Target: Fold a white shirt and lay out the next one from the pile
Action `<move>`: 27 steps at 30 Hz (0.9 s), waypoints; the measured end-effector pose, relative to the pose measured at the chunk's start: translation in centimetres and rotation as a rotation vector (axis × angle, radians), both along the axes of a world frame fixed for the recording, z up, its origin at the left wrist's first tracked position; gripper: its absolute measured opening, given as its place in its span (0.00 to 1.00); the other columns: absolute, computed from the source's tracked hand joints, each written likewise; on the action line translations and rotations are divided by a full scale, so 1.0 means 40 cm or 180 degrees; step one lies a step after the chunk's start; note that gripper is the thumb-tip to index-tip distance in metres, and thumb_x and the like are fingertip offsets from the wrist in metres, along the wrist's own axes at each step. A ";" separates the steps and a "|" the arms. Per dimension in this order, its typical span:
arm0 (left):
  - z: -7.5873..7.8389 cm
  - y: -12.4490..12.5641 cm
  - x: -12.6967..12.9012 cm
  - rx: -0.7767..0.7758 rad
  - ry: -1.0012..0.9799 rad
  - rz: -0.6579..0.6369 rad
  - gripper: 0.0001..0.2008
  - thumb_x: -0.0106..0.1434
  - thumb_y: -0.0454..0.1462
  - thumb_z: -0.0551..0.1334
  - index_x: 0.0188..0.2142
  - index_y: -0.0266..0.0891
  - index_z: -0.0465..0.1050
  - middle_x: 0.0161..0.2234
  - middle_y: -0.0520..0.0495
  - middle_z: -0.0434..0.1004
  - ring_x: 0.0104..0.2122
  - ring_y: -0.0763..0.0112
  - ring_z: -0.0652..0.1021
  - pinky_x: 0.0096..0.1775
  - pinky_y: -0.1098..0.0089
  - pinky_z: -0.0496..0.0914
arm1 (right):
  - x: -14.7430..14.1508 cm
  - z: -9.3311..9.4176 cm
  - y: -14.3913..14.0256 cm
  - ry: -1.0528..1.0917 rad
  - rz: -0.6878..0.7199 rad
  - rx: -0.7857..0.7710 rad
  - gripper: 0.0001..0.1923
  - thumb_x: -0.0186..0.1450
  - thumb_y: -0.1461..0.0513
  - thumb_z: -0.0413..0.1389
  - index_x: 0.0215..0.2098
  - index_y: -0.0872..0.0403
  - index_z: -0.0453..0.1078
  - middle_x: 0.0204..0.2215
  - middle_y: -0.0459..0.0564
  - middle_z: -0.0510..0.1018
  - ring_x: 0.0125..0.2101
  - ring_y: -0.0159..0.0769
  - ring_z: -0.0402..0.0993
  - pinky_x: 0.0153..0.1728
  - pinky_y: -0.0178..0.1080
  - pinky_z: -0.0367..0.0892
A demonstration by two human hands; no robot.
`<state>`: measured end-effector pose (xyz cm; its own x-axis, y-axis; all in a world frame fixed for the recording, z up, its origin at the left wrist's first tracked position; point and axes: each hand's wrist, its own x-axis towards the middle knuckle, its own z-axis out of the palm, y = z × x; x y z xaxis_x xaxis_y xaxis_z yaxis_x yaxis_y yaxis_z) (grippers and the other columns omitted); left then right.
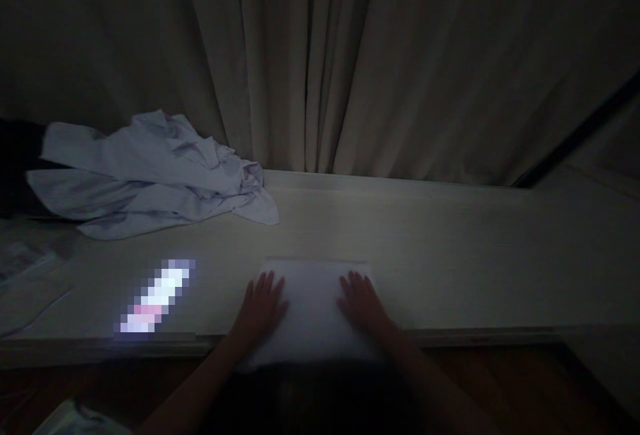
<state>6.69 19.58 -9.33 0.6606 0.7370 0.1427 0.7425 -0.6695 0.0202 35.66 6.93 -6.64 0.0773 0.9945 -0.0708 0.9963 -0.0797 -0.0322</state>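
A: Right, from my feed both hands are down flat. My left hand (pixel 261 305) has its fingers spread, palm pressing on the folded white cloth (pixel 313 311); it grips nothing, just lies on it.

B: And the other?

A: The right hand (pixel 361 303) is the same, open and flat on the right half. I'd judge they sit that way to hold the fold smooth against the table (pixel 450 268).

B: Where's the cloth lying?

A: At the near edge, a bit of it hanging over towards me. Its long axis looks to run near to far, the far edge square to the table edge, though it's dim.

B: Anything further out?

A: Left of the hands there's a bright blurred patch (pixel 157 296); I can't tell what it is. Beyond that, a crumpled pale garment (pixel 150 178) lies well apart at the far left, and curtains (pixel 325 61) hang behind.
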 end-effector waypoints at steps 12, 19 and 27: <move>-0.044 0.094 0.037 0.0358 -0.0199 -0.0156 0.31 0.63 0.52 0.48 0.63 0.46 0.53 0.65 0.37 0.52 0.64 0.48 0.55 0.59 0.45 0.49 | 0.055 -0.064 0.100 -0.0007 0.0092 0.0362 0.31 0.67 0.50 0.42 0.65 0.52 0.49 0.65 0.58 0.50 0.65 0.48 0.43 0.62 0.56 0.43; 0.109 0.060 -0.013 -0.0554 -0.0410 0.0920 0.26 0.63 0.46 0.45 0.52 0.33 0.68 0.53 0.33 0.72 0.53 0.55 0.72 0.53 0.55 0.64 | 0.083 -0.025 0.053 -0.0017 -0.1149 0.0630 0.28 0.67 0.53 0.39 0.60 0.60 0.60 0.57 0.63 0.66 0.57 0.48 0.62 0.55 0.51 0.59; 0.161 -0.038 -0.144 -0.2131 -0.0757 0.1495 0.23 0.59 0.49 0.43 0.39 0.39 0.71 0.41 0.41 0.80 0.43 0.61 0.79 0.46 0.62 0.71 | 0.135 -0.052 -0.185 0.0648 -0.1475 -0.0113 0.26 0.67 0.50 0.38 0.54 0.51 0.67 0.52 0.56 0.73 0.53 0.46 0.69 0.51 0.48 0.64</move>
